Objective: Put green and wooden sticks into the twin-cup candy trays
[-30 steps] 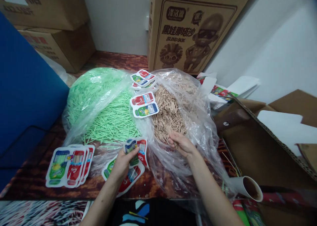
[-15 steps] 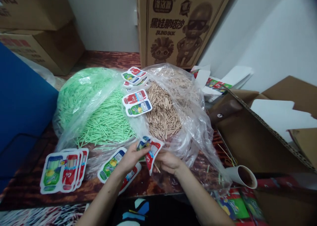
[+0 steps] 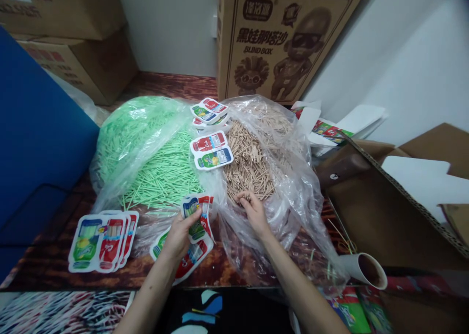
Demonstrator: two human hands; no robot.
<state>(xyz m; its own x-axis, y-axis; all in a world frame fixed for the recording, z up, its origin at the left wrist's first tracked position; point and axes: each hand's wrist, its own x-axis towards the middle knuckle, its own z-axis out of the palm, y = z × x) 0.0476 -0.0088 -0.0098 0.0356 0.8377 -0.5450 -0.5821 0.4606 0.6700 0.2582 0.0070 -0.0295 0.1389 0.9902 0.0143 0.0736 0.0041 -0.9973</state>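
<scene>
My left hand (image 3: 179, 236) is closed on a bottle-shaped packet (image 3: 198, 219) printed green and red, thumb across its front. Under it on the table lies another such packet (image 3: 194, 258), partly hidden by my hand and wrist. My right hand (image 3: 254, 212) reaches to the near edge of a pile of thin brown sticks (image 3: 244, 170) in a clear plastic bag. Its fingertips are pinched together on some brown sticks; how many is hidden. Left of that pile is a bag of light green sticks (image 3: 164, 173). A packet (image 3: 211, 151) rests between the two bags.
Stacked packets (image 3: 88, 243) lie at the table's left, and more packets (image 3: 208, 110) lie behind the bags. A paper cup (image 3: 362, 270) lies tipped on its side beside an open carton (image 3: 377, 212) at right. A tall cardboard box (image 3: 289, 41) stands at the back.
My hands have separated. The left has moved left and down with the packet; the right has gone from beneath the packet up to the brown sticks. The camera view has shifted slightly.
</scene>
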